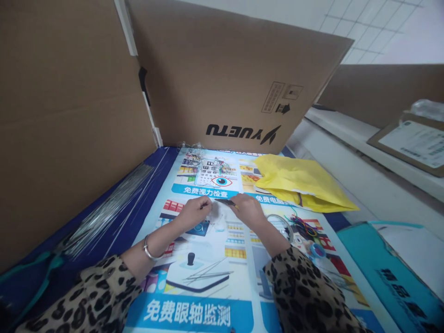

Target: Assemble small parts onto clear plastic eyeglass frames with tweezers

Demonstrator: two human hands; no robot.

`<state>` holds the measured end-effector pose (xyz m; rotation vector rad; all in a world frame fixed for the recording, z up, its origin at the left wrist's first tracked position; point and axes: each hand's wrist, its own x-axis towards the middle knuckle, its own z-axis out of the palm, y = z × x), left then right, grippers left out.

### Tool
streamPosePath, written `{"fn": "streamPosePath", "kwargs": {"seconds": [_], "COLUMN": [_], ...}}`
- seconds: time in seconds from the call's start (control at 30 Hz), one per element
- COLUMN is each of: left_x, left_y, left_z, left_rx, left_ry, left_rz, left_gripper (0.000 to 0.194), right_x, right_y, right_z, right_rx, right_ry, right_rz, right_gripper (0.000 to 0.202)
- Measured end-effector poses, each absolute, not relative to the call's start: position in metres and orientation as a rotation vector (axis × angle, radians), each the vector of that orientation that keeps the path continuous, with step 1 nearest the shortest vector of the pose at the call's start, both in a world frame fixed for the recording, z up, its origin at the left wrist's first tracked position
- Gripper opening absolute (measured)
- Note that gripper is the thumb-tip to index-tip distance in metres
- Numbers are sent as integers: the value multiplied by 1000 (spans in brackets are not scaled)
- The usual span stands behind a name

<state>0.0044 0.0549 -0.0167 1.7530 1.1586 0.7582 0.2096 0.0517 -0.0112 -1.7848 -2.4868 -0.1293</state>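
Right-hand grip (248,212) clasps a dark flat tool (225,202), tip facing the curled left-hand grip (196,213), whose contents cannot be determined; wires (111,208) lie together leftward, presumably for easy reach.

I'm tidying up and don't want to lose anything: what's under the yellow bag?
The yellow bag lies partly over the printed sheet, covering some of its pictures and lettering. Anything else beneath it is hidden.

- The left hand (196,212) is curled up, with its fingers (204,202) bent in.
- The right hand (248,210) is closed too, near the left one.
- Both arms (169,233) reach forward and lean in toward each other.
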Motion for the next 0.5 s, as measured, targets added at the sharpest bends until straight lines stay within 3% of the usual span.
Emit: {"fn": "streamPosePath", "kwargs": {"seconds": [0.33, 0.5], "left_x": [10, 14], "left_y": [52, 49], "left_z": [-13, -17], "left_rx": [959, 885], "left_ry": [868, 829], "left_rz": [851, 874], "left_gripper": [14, 16], "right_x": [200, 195], "right_y": [45, 43], "right_z": [18, 26], "right_rx": [-1956, -1985], "right_ry": [-2475, -2468], "right_rz": [-227, -323], "right_gripper": [27, 26]}}
